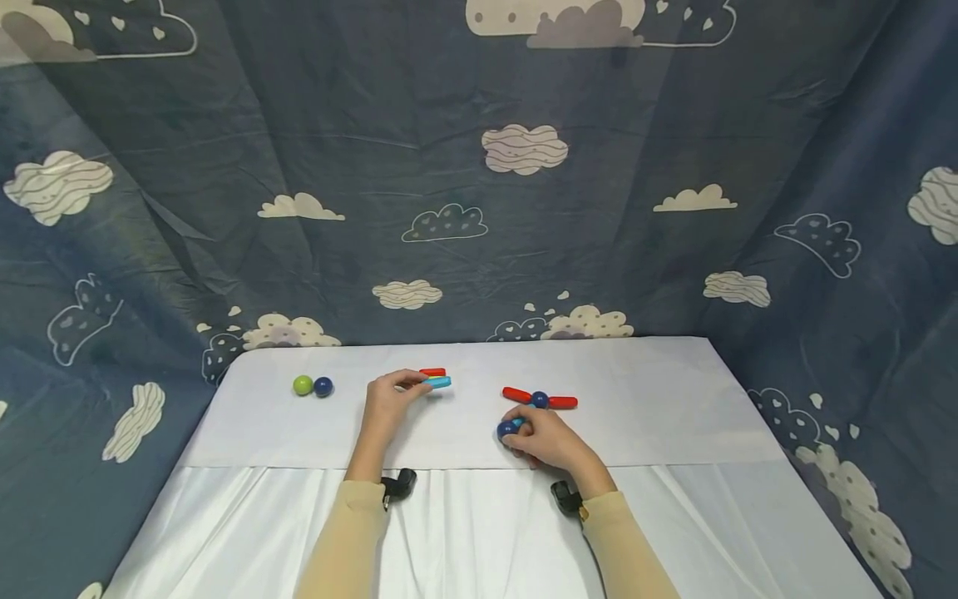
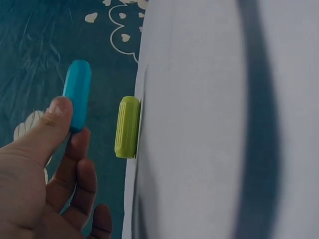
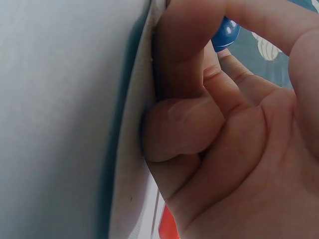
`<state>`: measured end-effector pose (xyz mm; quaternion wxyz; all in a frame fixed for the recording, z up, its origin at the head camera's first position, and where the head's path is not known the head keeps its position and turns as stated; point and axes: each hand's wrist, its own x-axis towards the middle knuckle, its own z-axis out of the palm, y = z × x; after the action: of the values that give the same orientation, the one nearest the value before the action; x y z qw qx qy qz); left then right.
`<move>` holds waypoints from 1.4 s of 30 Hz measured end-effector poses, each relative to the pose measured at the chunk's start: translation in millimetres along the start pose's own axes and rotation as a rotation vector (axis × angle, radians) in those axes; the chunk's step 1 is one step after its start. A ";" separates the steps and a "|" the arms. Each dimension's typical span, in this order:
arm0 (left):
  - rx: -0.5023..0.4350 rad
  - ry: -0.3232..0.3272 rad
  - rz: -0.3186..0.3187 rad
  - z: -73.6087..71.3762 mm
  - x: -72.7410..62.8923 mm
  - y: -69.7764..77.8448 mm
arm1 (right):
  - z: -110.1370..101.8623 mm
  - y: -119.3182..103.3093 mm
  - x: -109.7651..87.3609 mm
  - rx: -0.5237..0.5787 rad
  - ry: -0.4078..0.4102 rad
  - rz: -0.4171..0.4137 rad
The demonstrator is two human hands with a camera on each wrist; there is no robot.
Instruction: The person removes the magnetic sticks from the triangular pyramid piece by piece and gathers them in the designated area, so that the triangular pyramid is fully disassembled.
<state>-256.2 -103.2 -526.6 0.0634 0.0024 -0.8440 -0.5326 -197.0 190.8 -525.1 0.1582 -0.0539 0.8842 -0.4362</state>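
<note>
My left hand (image 1: 387, 405) pinches a light blue stick (image 2: 78, 94) between thumb and fingers, above the table. Beyond that stick lies a red stick (image 1: 432, 371); in the left wrist view a yellow-green stick (image 2: 127, 127) lies on the white surface. With curled fingers, my right hand (image 1: 551, 438) grips a dark blue ball (image 1: 508, 430) that has a light blue piece (image 1: 518, 423) beside it. The palm and fingers hide most of it in the right wrist view. Just beyond this hand, two red sticks (image 1: 563, 403) flank another dark blue ball (image 1: 540, 399) in a row.
On the left of the white-covered table (image 1: 644, 374), a green ball (image 1: 303, 384) and a dark blue ball (image 1: 323, 387) lie side by side. A dark cloth (image 1: 419, 150) with a cloud pattern hangs behind the table and along both sides.
</note>
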 end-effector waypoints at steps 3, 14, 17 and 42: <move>0.010 0.019 -0.001 -1.1 4.1 -3.7 | 0.3 -1.3 -0.9 0.005 -0.001 -0.004; 0.044 0.021 -0.050 3.8 9.0 -16.7 | 0.9 1.2 -1.0 0.002 -0.011 -0.015; 0.076 0.015 -0.050 5.2 8.5 -18.1 | 0.7 1.6 -1.0 0.005 -0.012 -0.020; 0.061 0.114 -0.019 2.8 -6.9 -20.1 | -12.4 6.0 -7.1 -0.034 -0.029 -0.027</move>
<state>-250.9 -109.0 -546.6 0.1061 0.0430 -0.8549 -0.5060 -194.1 205.5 -521.1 0.1641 -0.0748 0.8884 -0.4222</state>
